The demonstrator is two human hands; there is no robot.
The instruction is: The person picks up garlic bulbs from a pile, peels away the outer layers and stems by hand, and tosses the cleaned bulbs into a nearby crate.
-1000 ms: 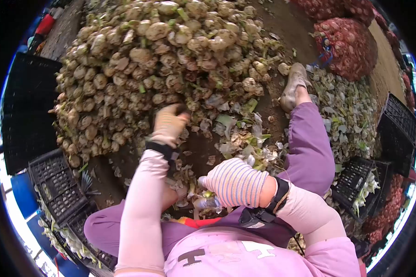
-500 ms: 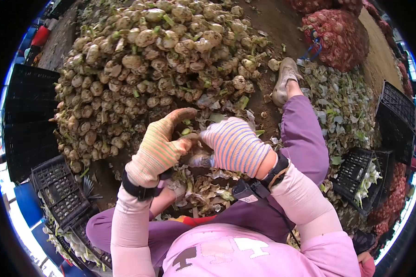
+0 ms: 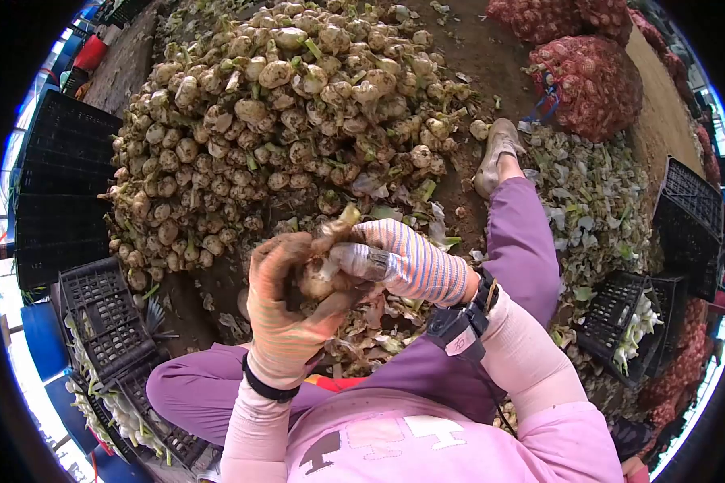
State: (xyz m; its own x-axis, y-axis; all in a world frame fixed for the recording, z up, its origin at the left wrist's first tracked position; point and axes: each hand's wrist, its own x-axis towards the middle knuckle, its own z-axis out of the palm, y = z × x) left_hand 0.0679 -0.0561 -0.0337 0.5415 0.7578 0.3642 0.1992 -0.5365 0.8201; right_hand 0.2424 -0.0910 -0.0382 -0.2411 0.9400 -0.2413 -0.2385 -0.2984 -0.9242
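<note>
My left hand (image 3: 282, 310), in a soiled striped knit glove, cups a dirty, pale garlic bulb (image 3: 318, 279) with its fingers curled round it. The bulb's short stalk (image 3: 347, 216) sticks up above the fingers. My right hand (image 3: 403, 262), in a blue-striped glove with grey tape round a digit, presses its bent fingers on the bulb's upper right side. Whether a small tool sits in the right fingers is hidden. Just beyond both hands lies a big heap of unpeeled bulbs (image 3: 250, 113), brown with soil and with stubs of stalk.
Peeled skins (image 3: 387, 322) litter the ground below my hands, and more scraps (image 3: 592, 193) spread at right. Black crates (image 3: 109, 318) with white stalked bulbs stand at left, another crate (image 3: 616, 322) at right. A full red mesh bag (image 3: 584, 84) sits beyond my foot (image 3: 498, 157).
My left hand has turned and curled round a bulb that now shows between the hands. My right hand has moved slightly lower and presses against it.
</note>
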